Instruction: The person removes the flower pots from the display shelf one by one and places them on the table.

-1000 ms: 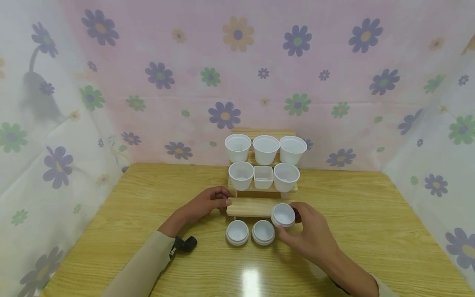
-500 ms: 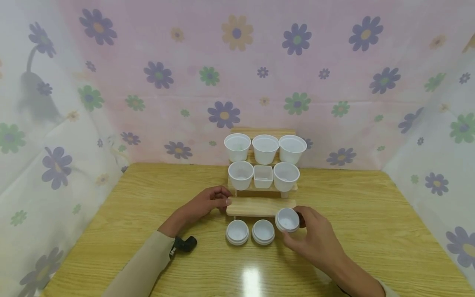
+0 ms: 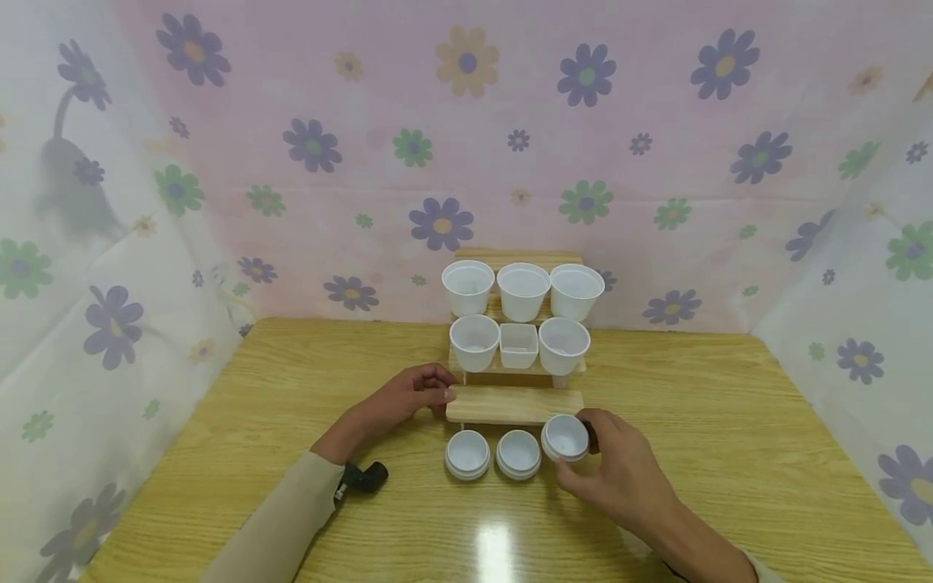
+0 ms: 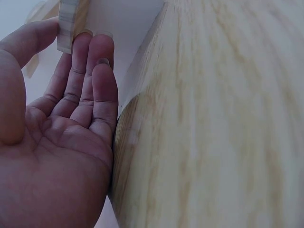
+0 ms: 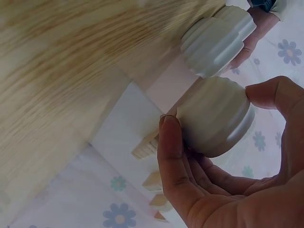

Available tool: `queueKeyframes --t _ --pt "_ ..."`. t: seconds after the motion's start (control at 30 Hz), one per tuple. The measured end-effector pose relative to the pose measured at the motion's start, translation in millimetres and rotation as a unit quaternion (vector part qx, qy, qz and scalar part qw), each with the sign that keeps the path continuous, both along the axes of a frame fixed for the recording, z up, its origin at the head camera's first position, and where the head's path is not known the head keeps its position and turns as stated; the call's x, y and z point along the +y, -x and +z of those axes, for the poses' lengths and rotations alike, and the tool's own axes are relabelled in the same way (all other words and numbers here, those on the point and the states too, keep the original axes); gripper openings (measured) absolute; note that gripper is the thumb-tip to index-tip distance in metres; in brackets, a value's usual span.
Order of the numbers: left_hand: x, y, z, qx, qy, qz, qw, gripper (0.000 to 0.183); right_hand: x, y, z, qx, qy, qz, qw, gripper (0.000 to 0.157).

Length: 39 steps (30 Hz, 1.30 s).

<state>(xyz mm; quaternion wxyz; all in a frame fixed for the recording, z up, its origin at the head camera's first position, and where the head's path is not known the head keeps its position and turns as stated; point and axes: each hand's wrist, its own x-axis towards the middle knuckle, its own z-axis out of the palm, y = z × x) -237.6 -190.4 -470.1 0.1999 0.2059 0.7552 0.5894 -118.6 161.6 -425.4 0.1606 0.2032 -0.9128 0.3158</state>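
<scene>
My right hand grips a small white ridged pot between thumb and fingers, at the front right corner of a stepped wooden stand. Its open mouth faces up in the head view; the ridged side of the pot shows in the right wrist view. My left hand pinches the left end of the stand's lowest step, thumb on one face of the board, fingers on the other. Two similar white pots stand side by side on the table before that step.
On the stand's middle step are two round white cups with a square white cup between them. Three white cups line the upper step. Behind the wooden table hangs a flowered cloth.
My right hand has brought its pot slightly right and toward the front, off the right end of the lowest step. The left hand stays at the step's left end.
</scene>
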Motion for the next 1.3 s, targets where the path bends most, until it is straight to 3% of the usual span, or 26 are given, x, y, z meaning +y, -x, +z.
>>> queueKeyframes --t 0.6,1.0,1.3 --pt "0 0.2 2.1 0.001 0.001 -0.008 1.0 0.03 -1 0.7 -1.0 -0.055 -0.034 -0.021 0.998 0.042" --pt "0 -0.1 1.7 -0.002 -0.001 -0.008 1.0 0.031 -2 1.6 -6.0 -0.095 -0.059 -0.026 0.993 0.048" --pt "-1 0.8 -0.2 0.001 -0.003 -0.013 0.9999 0.031 -3 2.1 -8.9 -0.098 -0.072 -0.03 0.992 0.052"
